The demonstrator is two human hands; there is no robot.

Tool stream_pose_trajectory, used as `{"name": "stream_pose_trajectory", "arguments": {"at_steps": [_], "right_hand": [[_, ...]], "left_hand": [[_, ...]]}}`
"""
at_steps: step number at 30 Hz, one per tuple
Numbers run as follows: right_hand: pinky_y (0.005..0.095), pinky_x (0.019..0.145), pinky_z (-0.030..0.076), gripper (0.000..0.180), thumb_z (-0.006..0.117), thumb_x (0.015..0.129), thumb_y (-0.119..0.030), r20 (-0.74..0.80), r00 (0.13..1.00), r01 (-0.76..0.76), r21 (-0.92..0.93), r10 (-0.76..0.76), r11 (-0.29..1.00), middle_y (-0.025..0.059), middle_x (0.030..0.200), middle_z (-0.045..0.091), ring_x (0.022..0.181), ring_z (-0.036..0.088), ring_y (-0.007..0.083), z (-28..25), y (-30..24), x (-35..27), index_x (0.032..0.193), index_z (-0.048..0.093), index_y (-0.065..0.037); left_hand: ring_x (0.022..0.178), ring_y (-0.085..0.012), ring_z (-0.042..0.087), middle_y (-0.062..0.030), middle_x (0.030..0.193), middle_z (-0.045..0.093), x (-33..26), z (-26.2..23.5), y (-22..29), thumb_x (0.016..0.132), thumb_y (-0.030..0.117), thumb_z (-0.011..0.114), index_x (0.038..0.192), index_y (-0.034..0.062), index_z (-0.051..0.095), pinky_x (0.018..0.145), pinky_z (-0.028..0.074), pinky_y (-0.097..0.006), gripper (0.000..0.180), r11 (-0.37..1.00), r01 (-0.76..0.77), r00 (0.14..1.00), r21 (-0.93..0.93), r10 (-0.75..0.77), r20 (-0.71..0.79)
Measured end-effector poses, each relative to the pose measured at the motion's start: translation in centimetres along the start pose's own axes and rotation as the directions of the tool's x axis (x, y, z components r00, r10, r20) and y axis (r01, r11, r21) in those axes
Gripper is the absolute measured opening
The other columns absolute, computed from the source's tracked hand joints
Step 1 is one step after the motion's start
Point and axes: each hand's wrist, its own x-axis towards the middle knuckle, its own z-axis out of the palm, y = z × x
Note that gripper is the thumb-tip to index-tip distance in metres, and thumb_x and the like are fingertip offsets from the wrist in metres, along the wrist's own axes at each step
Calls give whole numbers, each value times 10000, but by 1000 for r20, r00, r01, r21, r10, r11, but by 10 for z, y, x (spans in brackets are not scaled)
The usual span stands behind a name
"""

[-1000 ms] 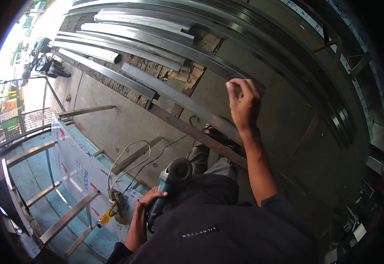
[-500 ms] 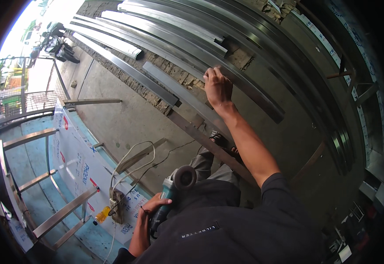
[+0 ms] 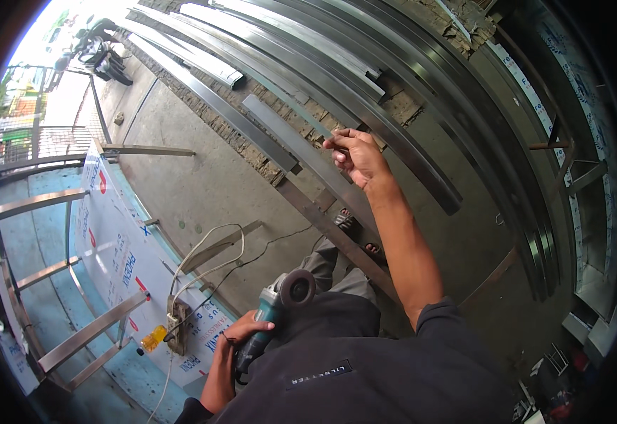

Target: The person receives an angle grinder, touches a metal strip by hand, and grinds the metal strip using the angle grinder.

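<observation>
My left hand [image 3: 252, 328] is wrapped round the teal body of an angle grinder [image 3: 271, 305], held against my front with its round disc [image 3: 299, 290] upward. Out over the metal lengths, my right hand [image 3: 359, 159] pinches the near end of a thin metal strip [image 3: 295, 107] between thumb and fingers. That strip runs away to the far left among several long steel profiles. Just left of my right hand lies a flat grey bar [image 3: 280, 127], and a square tube [image 3: 230, 124] rests beyond it on rough wooden boards [image 3: 252, 161].
To the left stands a steel frame [image 3: 96, 332] by a film-covered panel [image 3: 121, 240]. A socket block [image 3: 178, 326] with looped cable and a yellow-handled tool [image 3: 154, 338] lie on that panel. A motorbike [image 3: 107, 60] is parked far left. Long profiles [image 3: 478, 148] curve along the right.
My right hand has turned and come slightly nearer, and the end of the thin strip now shows in its fingers. The grinder stays in my left hand.
</observation>
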Motion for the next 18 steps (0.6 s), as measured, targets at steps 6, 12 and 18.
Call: {"name": "stream_pose_trajectory", "arguments": {"at_steps": [6, 12, 18], "right_hand": [[239, 521, 385, 49, 652, 968, -25, 188, 922, -388, 476, 340, 790, 43, 771, 625, 575, 513, 84, -16, 11, 8, 950, 632, 16], [240, 518, 368, 63, 628, 988, -31, 197, 923, -383, 510, 329, 770, 37, 784, 614, 582, 499, 82, -13, 14, 9, 938, 610, 4], [234, 513, 347, 39, 626, 976, -20, 205, 918, -395, 545, 340, 739, 24, 788, 613, 573, 487, 74, -17, 14, 10, 958, 597, -2]], "left_hand": [[994, -193, 619, -80, 1070, 649, -4, 7, 9, 750, 460, 866, 1307, -16, 589, 884, 494, -327, 783, 1000, -14, 1000, -9, 14, -10], [1015, -194, 624, -83, 1095, 662, -5, 4, 8, 756, 462, 869, 1314, -17, 590, 906, 494, -327, 786, 1000, 5, 1000, -13, -5, -5], [1019, -190, 629, -83, 1093, 667, -3, 2, 8, 757, 465, 872, 1304, -16, 596, 905, 497, -327, 779, 1000, 9, 1000, -11, -9, 13]]}}
